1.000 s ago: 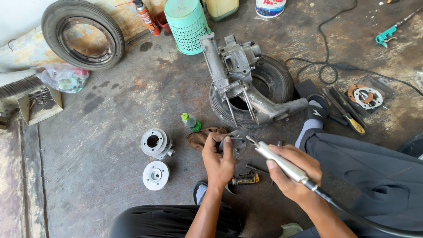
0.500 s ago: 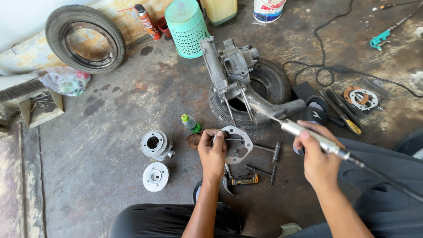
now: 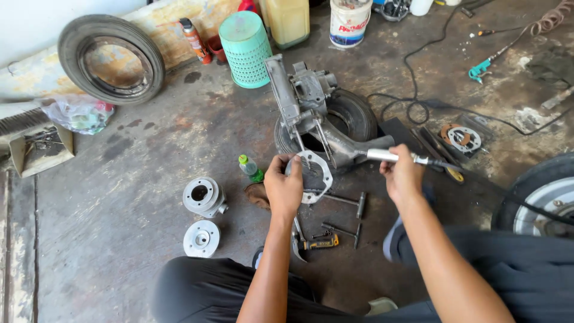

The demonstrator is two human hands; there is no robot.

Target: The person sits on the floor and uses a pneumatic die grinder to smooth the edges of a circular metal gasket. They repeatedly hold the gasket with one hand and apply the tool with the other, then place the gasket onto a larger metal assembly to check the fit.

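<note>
Ring plate [image 3: 315,174]: pale metal, held up just before the stripped engine block [image 3: 305,101].
Left hand [image 3: 284,186]: pinching its rim.
Right hand [image 3: 402,177]: wrapped around a corded rotary tool [image 3: 388,156].
Progress: parts lie dismantled on the floor; cylinder pieces [image 3: 202,196] sit apart.

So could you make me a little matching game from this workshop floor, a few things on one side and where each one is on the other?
Things:
1. metal ring plate
2. slim metal tool
3. green basket
4. small green-capped bottle

Places:
A. upside down near the wall, beside a spray can
B. in the right hand
C. on the floor just left of the left hand
D. held by the left hand

Pairs: 1-D, 2-B, 3-A, 4-C
</note>
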